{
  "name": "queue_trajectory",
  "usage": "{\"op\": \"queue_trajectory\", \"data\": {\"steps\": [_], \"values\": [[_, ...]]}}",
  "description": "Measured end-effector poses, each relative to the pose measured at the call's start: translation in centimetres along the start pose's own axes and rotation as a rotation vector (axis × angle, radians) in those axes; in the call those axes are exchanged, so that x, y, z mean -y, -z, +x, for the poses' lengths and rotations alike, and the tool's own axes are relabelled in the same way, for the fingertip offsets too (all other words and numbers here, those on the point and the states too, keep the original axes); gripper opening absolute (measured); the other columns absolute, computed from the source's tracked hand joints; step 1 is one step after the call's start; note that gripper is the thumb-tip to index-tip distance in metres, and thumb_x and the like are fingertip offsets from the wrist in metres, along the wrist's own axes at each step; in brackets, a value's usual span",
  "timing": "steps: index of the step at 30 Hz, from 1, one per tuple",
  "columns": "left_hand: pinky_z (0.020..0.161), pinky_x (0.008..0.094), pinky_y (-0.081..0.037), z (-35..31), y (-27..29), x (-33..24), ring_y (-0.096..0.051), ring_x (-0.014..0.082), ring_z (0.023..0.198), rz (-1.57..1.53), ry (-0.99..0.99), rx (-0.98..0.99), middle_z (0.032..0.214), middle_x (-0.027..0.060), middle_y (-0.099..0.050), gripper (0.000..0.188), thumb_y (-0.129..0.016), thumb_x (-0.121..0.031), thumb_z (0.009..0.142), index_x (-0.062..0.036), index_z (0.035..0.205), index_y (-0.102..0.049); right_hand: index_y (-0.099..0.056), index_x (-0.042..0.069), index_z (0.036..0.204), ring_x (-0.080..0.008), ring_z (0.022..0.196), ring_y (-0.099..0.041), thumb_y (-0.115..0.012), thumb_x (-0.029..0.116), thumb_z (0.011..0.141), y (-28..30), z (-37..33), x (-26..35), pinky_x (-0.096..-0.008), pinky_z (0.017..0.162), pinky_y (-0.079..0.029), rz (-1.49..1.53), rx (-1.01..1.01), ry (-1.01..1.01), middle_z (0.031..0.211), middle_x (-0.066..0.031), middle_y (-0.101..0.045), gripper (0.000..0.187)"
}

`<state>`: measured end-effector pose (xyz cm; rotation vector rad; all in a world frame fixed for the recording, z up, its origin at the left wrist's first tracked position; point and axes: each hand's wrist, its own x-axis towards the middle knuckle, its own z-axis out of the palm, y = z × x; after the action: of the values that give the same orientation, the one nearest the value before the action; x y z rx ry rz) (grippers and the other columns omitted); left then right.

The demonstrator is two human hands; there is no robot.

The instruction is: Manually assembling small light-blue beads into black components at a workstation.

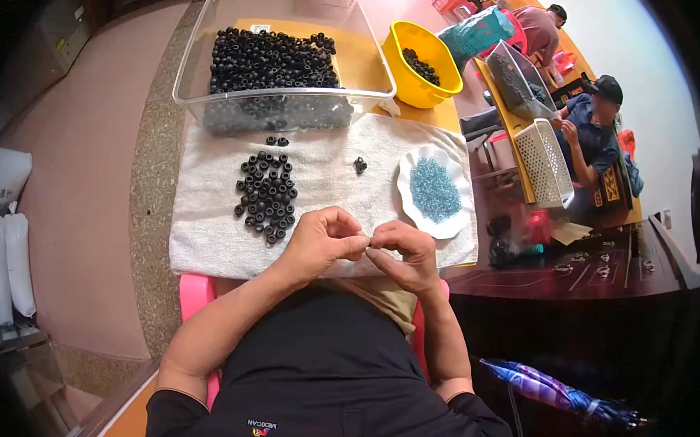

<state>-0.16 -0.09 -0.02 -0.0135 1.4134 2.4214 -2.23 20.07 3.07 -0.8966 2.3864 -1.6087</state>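
The left hand (321, 241) is narrow, thumb and index finger pinched together, and its tips meet those of the right hand (411, 256), also in a narrow pinch. Whatever may sit between the fingertips is too small to make out, so I cannot tell what either hand holds. Both are at the near edge of a white towel (326, 161) spread on the table (444, 117).

Beyond the left hand, on the left part of the towel, lies a loose group of black beads (268, 192), round with holes, mostly one layer deep. Two more black beads lie at its far end, close to the tub. Ahead of the hands, between the group and the plate, a small dark cluster (360, 166) rests alone on the towel. Just beyond the right hand stands a white plate (447, 231) with a wavy rim, holding a heap of tiny blue beads (435, 190).

Past the towel's far part is a clear tub (372, 102) with a large heap of black beads inside. A yellow bowl (416, 95) stands beside it on the right, with a smaller heap of dark beads at its bottom.

Further right, two people sit at another table, near a white basket (543, 163). A folded umbrella (556, 387) lies at lower right.
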Motion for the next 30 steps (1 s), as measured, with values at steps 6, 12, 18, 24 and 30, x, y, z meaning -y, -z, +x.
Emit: {"op": "queue_trajectory", "data": {"steps": [6, 12, 18, 24, 30], "values": [[0.068, 0.0256, -0.056, -0.1, -0.2, -0.3, -0.065, 0.0119, 0.075, -0.008, 0.015, -0.021, 0.084, 0.0070, -0.068, 0.013, -0.071, -0.003, 0.086, 0.0002, 0.093, -0.062, -0.066, -0.004, 0.087, -0.0123, 0.080, -0.063, -0.069, -0.011, 0.077, -0.3, 0.1, -0.4, -0.0230, 0.070, -0.051, 0.010, -0.039, 0.034, 0.090, -0.0103, -0.065, 0.013], [0.069, 0.0262, -0.056, -0.1, -0.2, -0.2, -0.065, 0.0116, 0.074, 0.024, 0.011, 0.028, 0.083, 0.0065, -0.068, 0.012, -0.071, -0.004, 0.086, -0.0001, 0.091, -0.062, -0.062, -0.002, 0.079, -0.0113, 0.076, -0.062, -0.065, -0.010, 0.070, -0.1, 0.7, 0.0, -0.0231, 0.065, -0.050, 0.039, -0.020, 0.003, 0.085, -0.0086, -0.065, 0.013], [0.069, 0.0263, -0.055, 0.1, 0.2, -0.3, -0.064, 0.0112, 0.073, 0.042, -0.096, -0.049, 0.083, 0.0059, -0.068, 0.011, -0.071, -0.004, 0.086, -0.0003, 0.091, -0.062, -0.058, 0.002, 0.073, -0.0147, 0.066, -0.062, -0.067, -0.006, 0.065, 0.4, 3.3, 1.1, -0.0243, 0.061, -0.050, -0.180, -0.057, 0.157, 0.075, -0.0082, -0.062, 0.014], [0.068, 0.0260, -0.055, 0.3, 0.3, 0.5, -0.063, 0.0109, 0.074, -0.023, -0.089, -0.115, 0.083, 0.0054, -0.067, 0.010, -0.070, -0.004, 0.088, 0.0005, 0.091, -0.062, -0.063, 0.002, 0.077, -0.0160, 0.063, -0.062, -0.069, 0.001, 0.071, 1.5, 8.1, -1.2, -0.0279, 0.059, -0.050, -0.468, 0.001, 0.014, 0.076, -0.0090, -0.064, 0.008], [0.069, 0.0256, -0.055, 0.5, 0.3, 0.9, -0.063, 0.0109, 0.073, -0.083, -0.102, -0.110, 0.084, 0.0052, -0.067, 0.010, -0.069, -0.004, 0.088, 0.0014, 0.093, -0.063, -0.069, 0.006, 0.084, -0.0276, 0.067, -0.066, -0.071, 0.008, 0.074, 1.3, 9.3, -2.7, -0.0358, 0.063, -0.052, -0.609, 0.091, 0.046, 0.085, -0.0108, -0.067, 0.010]]}}
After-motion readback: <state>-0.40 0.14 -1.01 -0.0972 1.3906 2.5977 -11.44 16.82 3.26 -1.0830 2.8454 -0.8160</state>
